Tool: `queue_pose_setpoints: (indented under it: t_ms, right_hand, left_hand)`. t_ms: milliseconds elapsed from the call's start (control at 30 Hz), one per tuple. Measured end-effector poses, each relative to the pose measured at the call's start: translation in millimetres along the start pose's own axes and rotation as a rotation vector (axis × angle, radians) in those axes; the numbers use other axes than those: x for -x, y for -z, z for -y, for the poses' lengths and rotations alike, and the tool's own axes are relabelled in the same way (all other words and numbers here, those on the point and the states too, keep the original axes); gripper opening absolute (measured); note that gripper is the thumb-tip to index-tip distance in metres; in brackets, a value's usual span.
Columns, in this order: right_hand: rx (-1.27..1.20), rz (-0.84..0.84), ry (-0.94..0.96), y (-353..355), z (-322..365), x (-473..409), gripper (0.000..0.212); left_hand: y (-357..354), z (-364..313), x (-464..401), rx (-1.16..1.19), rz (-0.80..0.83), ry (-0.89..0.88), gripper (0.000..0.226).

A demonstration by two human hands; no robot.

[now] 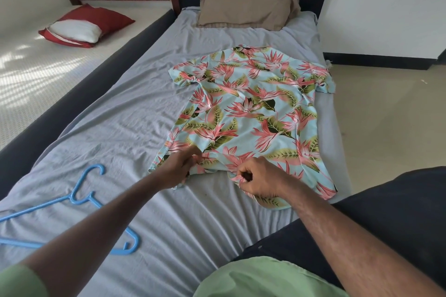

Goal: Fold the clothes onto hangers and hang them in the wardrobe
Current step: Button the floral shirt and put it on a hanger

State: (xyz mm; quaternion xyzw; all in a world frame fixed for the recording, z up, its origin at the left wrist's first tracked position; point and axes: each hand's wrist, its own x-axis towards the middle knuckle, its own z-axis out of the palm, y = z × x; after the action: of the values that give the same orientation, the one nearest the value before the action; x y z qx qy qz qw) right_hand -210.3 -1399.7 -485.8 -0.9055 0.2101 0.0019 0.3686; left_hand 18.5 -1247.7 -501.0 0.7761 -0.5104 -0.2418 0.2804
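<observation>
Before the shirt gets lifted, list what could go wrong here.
1. Both the left hand and right hand pinch only the floral shirt hem, so lifting may bunch it.
2. The shirt's right sleeve overhangs the bed edge and could slide off.
3. The blue hanger lies apart, needing a freed hand.

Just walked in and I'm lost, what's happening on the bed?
A person is working on a floral shirt spread flat on the grey bed sheet. The left hand and right hand each pinch its near hem. A blue hanger lies on the sheet beside the left arm, not yet in the shirt.
</observation>
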Motion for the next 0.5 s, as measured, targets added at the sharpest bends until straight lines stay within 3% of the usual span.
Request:
queue_pose_setpoints:
  t_ms: [200, 333, 400, 500]
  right_hand:
    - [-0.030, -0.020, 0.009, 1, -2, 0, 0.033]
    - [-0.095, -0.045, 0.006, 3, 1, -1, 0.028]
    - [-0.119, -0.056, 0.003, 5, 2, -1, 0.027]
    - [-0.169, -0.077, 0.001, 5, 2, -2, 0.030]
  left_hand:
    - [2, -2, 4, -0.028, 0.076, -0.074, 0.010]
    - [14, -6, 5, -0.363, 0.243, -0.221, 0.054]
    - [13, -4, 1, -0.556, 0.077, -0.374, 0.057]
    - [18, -12, -6, -0.622, -0.167, -0.496, 0.035]
